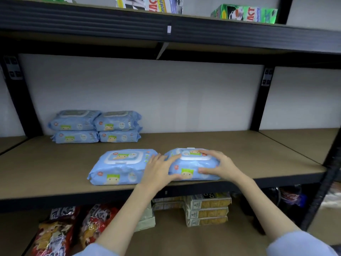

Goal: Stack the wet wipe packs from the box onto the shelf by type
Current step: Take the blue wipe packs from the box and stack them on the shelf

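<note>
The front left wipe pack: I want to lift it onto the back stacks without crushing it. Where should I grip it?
Probably by its two short ends, hands coming from the front. The front left wipe pack lies flat, long side along the shelf edge; its left end is free, but the left hand and the neighbouring wipe pack crowd its right end, so slide it left first.

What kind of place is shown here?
Probably a shop stockroom or store aisle: black metal shelving holds stacked wet wipe packs, snack bags below and boxed goods above.
</note>
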The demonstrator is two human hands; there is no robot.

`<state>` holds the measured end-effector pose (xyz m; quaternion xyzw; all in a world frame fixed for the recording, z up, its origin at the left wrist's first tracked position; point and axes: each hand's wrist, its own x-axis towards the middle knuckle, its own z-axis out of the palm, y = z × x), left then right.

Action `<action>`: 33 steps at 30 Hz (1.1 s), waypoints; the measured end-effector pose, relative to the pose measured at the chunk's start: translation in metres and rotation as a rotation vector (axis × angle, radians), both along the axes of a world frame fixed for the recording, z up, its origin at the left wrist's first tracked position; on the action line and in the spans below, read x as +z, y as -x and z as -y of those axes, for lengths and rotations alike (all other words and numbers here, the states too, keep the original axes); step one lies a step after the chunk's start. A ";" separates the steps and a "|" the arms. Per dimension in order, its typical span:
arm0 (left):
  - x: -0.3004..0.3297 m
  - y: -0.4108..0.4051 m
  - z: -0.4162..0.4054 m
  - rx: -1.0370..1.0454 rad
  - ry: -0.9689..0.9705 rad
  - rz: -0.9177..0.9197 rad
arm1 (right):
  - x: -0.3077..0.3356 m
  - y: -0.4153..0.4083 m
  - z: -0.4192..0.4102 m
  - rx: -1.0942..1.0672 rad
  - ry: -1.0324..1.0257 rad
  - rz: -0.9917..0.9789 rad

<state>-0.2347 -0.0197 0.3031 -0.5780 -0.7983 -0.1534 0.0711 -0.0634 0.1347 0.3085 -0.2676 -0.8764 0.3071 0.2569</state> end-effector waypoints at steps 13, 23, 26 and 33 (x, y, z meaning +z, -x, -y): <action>-0.019 0.105 0.118 0.146 -0.389 0.206 | 0.003 0.075 0.074 0.116 -0.425 0.063; -0.020 0.127 0.128 0.039 -0.496 0.272 | -0.019 0.141 0.091 0.307 -0.510 -0.068; -0.025 0.129 0.140 0.034 -0.511 0.231 | -0.019 0.137 0.087 0.282 -0.540 -0.043; -0.025 0.140 0.163 0.158 -0.510 0.258 | 0.003 0.108 0.078 0.003 -0.701 0.146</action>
